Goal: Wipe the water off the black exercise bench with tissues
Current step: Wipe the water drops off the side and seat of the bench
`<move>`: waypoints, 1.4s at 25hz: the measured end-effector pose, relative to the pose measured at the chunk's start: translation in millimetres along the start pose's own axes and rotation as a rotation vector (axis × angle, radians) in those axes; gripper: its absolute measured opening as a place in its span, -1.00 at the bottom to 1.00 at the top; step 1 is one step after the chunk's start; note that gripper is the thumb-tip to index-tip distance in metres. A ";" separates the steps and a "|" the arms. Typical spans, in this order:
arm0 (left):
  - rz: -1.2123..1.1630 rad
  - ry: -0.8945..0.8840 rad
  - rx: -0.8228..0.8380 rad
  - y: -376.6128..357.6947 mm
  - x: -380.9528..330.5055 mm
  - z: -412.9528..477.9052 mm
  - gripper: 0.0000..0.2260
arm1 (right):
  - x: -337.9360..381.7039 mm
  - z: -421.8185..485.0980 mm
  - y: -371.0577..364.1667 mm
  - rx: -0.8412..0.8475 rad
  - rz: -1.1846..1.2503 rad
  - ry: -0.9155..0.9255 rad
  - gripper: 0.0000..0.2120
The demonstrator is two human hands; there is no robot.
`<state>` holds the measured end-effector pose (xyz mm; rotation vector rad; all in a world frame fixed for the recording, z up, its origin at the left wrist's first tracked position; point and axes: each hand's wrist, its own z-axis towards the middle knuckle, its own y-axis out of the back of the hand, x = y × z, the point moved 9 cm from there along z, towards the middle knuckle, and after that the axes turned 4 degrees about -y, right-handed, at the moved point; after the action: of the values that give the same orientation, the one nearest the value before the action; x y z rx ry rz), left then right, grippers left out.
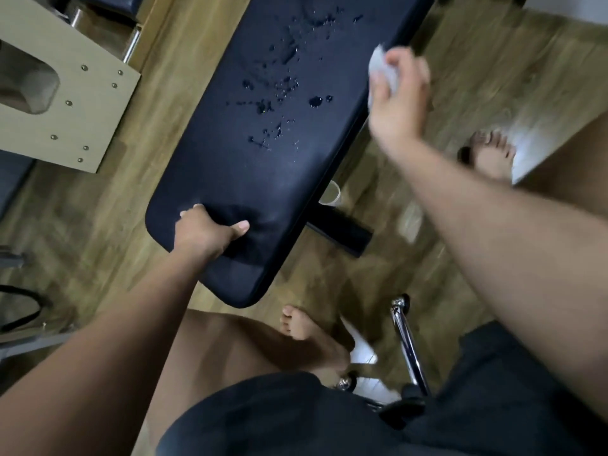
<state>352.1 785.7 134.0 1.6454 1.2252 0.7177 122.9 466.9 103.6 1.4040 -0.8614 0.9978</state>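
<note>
Counter: the black exercise bench [230, 153] runs diagonally from the top centre of the frame down to the lower centre, over a wood-pattern floor [460, 60].
Water: droplets and small puddles [286, 90] lie scattered on the upper half of the counter pad; the lower half shows none.
Left hand: the left hand [204, 233] rests on the lower end of the counter, left of centre in the frame.
Left grip: fingers curl over the pad edge, thumb pressed flat on top, clamping the pad.
Right hand: the right hand [398, 100] is in the upper right of the frame, at the counter's right edge, blurred.
Right grip: fingers pinch a crumpled white tissue [381, 67].
Tissue position: beside the counter edge, apart from the droplets.
Below the counter: a paper cup [330, 192] stands on the floor by the black base bar [339, 233].
</note>
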 end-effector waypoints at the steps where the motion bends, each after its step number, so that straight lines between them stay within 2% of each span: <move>1: 0.002 0.006 0.005 0.5 -0.6 -0.5 -0.28 | 3.1 -32.4 -7.2 0.014 0.031 0.004 -0.81; 3: 0.020 0.024 0.017 2.4 -0.8 -1.8 -0.29 | 19.7 -122.1 -27.6 0.191 0.139 0.098 -0.82; 5: 0.027 0.042 0.019 1.3 1.3 -1.1 -0.29 | 43.2 -190.4 -39.1 0.417 0.103 0.354 -0.84; 6: 0.020 0.044 0.018 0.8 1.8 -2.9 -0.27 | 46.4 -192.3 -40.5 0.455 0.058 0.429 -0.82; 8: -0.019 0.056 0.024 -1.1 3.8 -8.9 -0.16 | 40.8 -138.2 -37.7 0.372 -0.006 0.413 -0.81; 11: -0.047 0.105 0.047 -5.8 5.7 -14.2 -0.10 | 28.1 -9.9 -19.8 0.174 -0.129 0.257 -0.82; 13: 0.043 0.089 0.040 -0.5 -2.7 -11.9 -0.20 | 20.3 61.6 -8.6 0.129 -0.209 0.148 -0.77; 16: 0.162 -0.012 -0.048 12.0 -27.4 -14.6 -0.31 | 9.2 92.6 11.0 -0.006 -0.199 -0.008 -0.52; 18: 0.213 -0.132 -0.152 14.4 -59.0 -27.1 -0.40 | 3.5 81.4 17.5 -0.048 -0.155 -0.072 -0.56; 21: 0.219 -0.203 -0.272 7.7 -100.5 -53.2 -0.58 | -2.5 42.1 4.2 0.078 0.018 -0.128 -0.72; 23: 0.160 -0.086 -0.283 -1.5 -94.7 -59.7 -0.55 | 8.9 -4.3 -10.6 0.254 -0.033 0.056 -0.80; 25: 0.124 0.015 -0.295 -5.2 -72.4 -65.9 -0.45 | 10.8 -44.6 -25.1 0.497 -0.047 0.195 -0.74; 27: 0.088 0.094 -0.274 -14.7 -47.9 -73.6 -0.36 | 7.6 -25.0 -31.4 0.617 -0.072 0.167 -0.64; 30: -0.014 0.132 -0.264 -20.9 -38.9 -80.1 -0.38 | 22.2 25.6 -45.3 0.826 -0.277 0.292 -0.43; 31: -0.019 0.114 -0.290 -18.6 -46.0 -78.5 -0.41 | 23.6 31.1 -47.6 0.897 -0.347 0.367 -0.42; 33: 0.003 0.063 -0.376 -12.5 -60.9 -72.0 -0.48 | -2.7 29.7 -46.8 1.004 -0.457 0.429 -0.53; 35: 0.031 0.044 -0.446 -12.3 -66.3 -71.8 -0.50 | -66.3 29.7 -35.2 1.039 -0.545 0.272 -0.69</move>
<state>263.8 748.0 156.0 1.2859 0.9824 0.9719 133.7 437.0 29.5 2.1199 0.3437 1.2012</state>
